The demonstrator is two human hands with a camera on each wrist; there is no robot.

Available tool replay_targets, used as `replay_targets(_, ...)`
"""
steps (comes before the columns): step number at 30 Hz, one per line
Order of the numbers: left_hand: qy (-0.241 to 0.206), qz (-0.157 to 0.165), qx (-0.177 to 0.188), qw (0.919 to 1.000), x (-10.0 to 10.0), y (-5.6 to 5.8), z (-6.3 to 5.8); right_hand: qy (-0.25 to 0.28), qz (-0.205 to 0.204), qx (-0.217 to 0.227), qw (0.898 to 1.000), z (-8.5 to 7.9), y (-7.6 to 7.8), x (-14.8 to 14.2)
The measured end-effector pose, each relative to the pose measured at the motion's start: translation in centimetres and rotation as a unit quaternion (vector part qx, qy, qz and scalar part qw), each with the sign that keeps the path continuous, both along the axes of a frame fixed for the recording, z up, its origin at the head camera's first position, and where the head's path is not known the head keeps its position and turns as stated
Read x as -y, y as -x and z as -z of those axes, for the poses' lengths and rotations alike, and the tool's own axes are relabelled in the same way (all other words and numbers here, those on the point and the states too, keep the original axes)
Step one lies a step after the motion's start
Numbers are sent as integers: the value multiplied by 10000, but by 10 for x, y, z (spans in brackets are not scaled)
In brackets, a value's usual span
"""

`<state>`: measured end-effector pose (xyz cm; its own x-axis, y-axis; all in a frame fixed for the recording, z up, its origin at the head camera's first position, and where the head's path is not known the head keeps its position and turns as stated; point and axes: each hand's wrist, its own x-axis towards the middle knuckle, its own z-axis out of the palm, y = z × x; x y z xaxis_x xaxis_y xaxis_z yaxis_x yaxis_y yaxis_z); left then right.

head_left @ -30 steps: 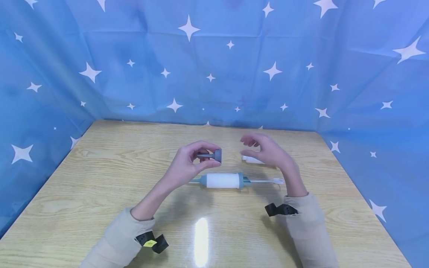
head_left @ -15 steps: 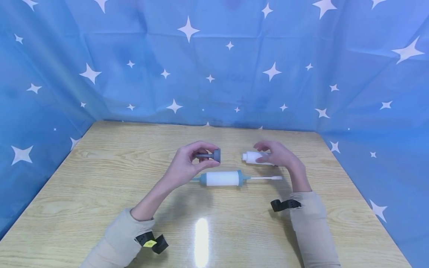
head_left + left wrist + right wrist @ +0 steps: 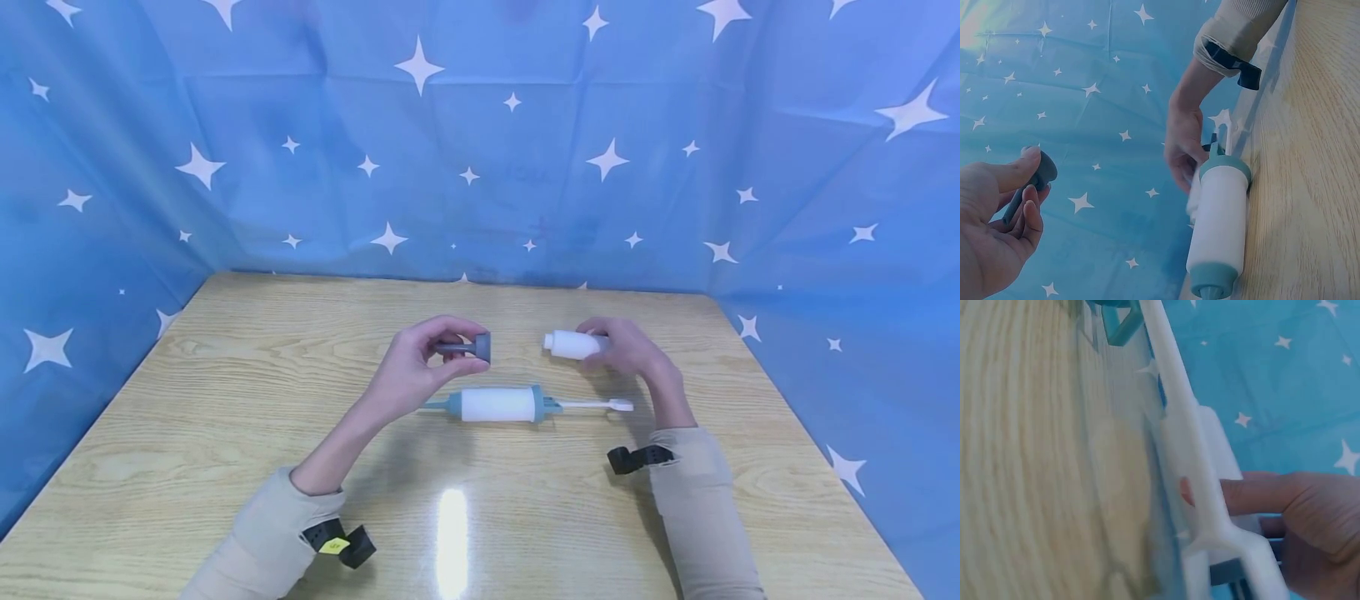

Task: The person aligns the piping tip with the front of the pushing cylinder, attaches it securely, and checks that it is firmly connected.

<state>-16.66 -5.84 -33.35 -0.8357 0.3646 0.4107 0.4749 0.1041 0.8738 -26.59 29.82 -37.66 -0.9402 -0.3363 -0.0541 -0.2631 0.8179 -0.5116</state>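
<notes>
My left hand (image 3: pixel 423 362) pinches a dark grey round cap with a thin stem (image 3: pixel 483 348); the cap's wide end faces right. Across from it, my right hand (image 3: pixel 626 350) grips a white cylinder (image 3: pixel 572 344) with a narrower neck pointing left. In the right wrist view the thumb (image 3: pixel 1266 495) lies against this cylinder, partly behind a white forked rod (image 3: pixel 1200 469). Nearer me on the table lies a larger white tube with teal ends (image 3: pixel 497 405), the white rod sticking out to its right. Neither hand visibly holds that tube.
The wooden table (image 3: pixel 247 400) stretches out on both sides of the hands. A blue curtain with white stars (image 3: pixel 480 167) stands behind and beside it. Bright glare (image 3: pixel 452 542) shows on the tabletop near the front.
My right hand has moved right and closed round the white cylinder, which is now slightly higher in view. The teal-ended tube has rocked a little. My left hand stays nearly still.
</notes>
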Motion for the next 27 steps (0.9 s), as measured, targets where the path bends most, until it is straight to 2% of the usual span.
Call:
replay_targets(5,37,-83,16,10000,1,1,0,310,67,-683,9972,-17,-4,4)
replay_targets(10,19,-104,7,9999,1,2,1,490,-154,-1309,9901,-41,-15,15)
replay_targets(15,32,-135,-69,9999,2,2,0,495,-309,-1805,9819,-58,-28,27)
replay_targets(23,-43,-143,-71,9999,7,2,-3,969,-725,-2306,9655,-79,-51,46)
replay_targets(27,-70,-148,-51,9999,8,2,-5,1172,-1102,-2296,9599,-85,-63,54)
